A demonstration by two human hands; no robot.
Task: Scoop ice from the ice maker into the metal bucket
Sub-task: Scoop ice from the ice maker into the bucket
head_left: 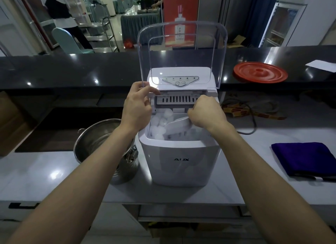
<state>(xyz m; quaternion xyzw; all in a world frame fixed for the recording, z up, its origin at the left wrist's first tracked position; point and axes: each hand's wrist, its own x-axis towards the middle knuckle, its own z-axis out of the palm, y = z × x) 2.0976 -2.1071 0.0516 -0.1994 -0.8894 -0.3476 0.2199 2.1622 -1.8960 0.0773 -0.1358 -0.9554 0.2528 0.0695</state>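
Reaches in from 7 o'clock with the left forearm and from 5 o'clock with the right, both bare, across a white counter [54, 180]. Ends with two hands at the top opening of the ice maker [180, 158].

Pinches the lower left edge of the clear lid [181, 49] between the thumb and curled fingers of the left hand [138, 105], at 10 o'clock of the opening. Wraps the right hand [207, 114] in a fist, knuckles up, round the handle of a white scoop [179, 125], at 3 o'clock of the opening. Points the scoop's bowl toward 9 o'clock, low among the ice [160, 129].

Inside the one ice maker: a basket heaped with rounded pieces, too many to count, piled highest on the 9 o'clock side. Just beside the machine at 9 o'clock: one metal bucket [94, 140], upright, partly covered by the left forearm, with bare shiny wall showing inside.

At 3 o'clock, well apart on the same counter: one folded dark blue cloth [307, 158].

Farther off, at 12 o'clock: the lid, raised upright above the control panel. On the black raised counter [72, 71] behind: one red round disc [260, 72] at 1 o'clock, then one white sheet of paper [321, 64] at 2 o'clock.
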